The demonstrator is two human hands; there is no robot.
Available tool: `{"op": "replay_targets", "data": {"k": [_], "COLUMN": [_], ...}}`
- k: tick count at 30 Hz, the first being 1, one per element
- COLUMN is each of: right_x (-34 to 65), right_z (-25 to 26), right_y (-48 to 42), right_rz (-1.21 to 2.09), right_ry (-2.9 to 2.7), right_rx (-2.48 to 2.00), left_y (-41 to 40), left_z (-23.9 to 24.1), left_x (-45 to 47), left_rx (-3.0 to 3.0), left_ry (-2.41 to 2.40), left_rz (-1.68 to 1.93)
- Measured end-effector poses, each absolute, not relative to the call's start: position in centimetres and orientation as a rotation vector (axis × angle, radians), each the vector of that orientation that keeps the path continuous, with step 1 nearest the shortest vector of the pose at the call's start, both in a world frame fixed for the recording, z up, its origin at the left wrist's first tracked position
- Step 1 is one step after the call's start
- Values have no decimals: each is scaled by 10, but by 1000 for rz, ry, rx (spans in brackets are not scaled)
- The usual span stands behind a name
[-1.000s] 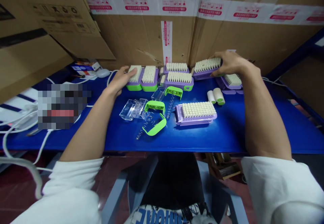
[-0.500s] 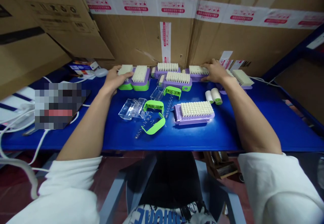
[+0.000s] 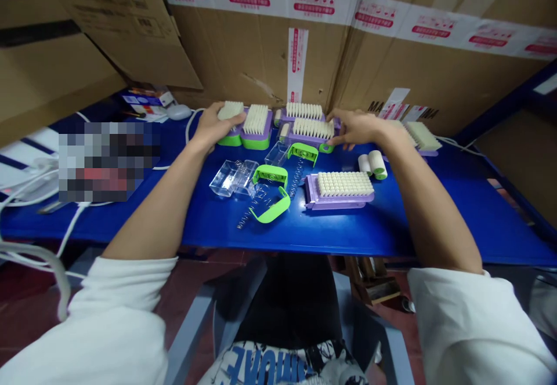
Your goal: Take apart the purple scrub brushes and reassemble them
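Note:
My left hand (image 3: pixel 218 125) is wrapped round the leftmost scrub brush (image 3: pixel 231 110), its thumb lying across the bristles' front. Another purple-and-green scrub brush (image 3: pixel 256 120) stands beside it. My right hand (image 3: pixel 353 126) has its thumb and fingers round the right end of the front middle scrub brush (image 3: pixel 312 129); what lies under the palm is hidden. Just behind is one more scrub brush (image 3: pixel 303 111). Nearer me, a purple brush head (image 3: pixel 343 184) lies bristles up, without green caps. Left of it are loose green caps (image 3: pixel 270 174), metal springs (image 3: pixel 297 177) and clear plastic boxes (image 3: pixel 234 177).
White rollers (image 3: pixel 373 164) stand right of centre on the blue table (image 3: pixel 331 234). Cream-bristled brushes (image 3: pixel 423 137) sit behind my right forearm. A cardboard wall (image 3: pixel 243 48) closes off the back. White cables (image 3: pixel 69 234) and a computer mouse (image 3: pixel 179 112) are at left.
My right hand has moved left, from the right-hand back brush to the end of the front middle brush. My left hand stays on the leftmost brush. The view has shifted slightly.

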State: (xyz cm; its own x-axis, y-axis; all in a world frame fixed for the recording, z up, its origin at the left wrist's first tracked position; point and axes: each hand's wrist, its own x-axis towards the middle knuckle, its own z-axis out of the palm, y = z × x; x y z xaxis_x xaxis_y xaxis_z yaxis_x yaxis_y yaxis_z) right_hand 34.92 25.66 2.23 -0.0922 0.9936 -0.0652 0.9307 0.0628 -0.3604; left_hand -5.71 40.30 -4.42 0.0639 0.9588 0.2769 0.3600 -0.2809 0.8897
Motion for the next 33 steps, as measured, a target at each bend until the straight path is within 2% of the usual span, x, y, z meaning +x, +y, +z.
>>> {"op": "replay_targets", "data": {"k": [6, 11, 15, 20, 25, 33], "right_x": [320, 325, 362, 407, 384, 301], "right_z": [1, 21, 41, 29, 14, 20], "right_y": [256, 239, 199, 148, 144, 140], "right_rz": [103, 68, -159, -487, -335, 222], "right_ry": [-2187, -2097, -1803, -1395, -1591, -2119], "right_rx": [-1983, -1944, -1946, -2153, -1948, -1415], "left_y": [392, 390, 394, 404, 406, 398], "left_z": [-40, -35, -33, -37, -39, -39], "left_x": [-45, -50, -59, -64, -64, -56], "left_rx": [1751, 1826, 1977, 2053, 2007, 1827], "left_ry": [1321, 1333, 1330, 1260, 1271, 1255], "left_rz": [1163, 1109, 979, 914, 931, 1121]}}
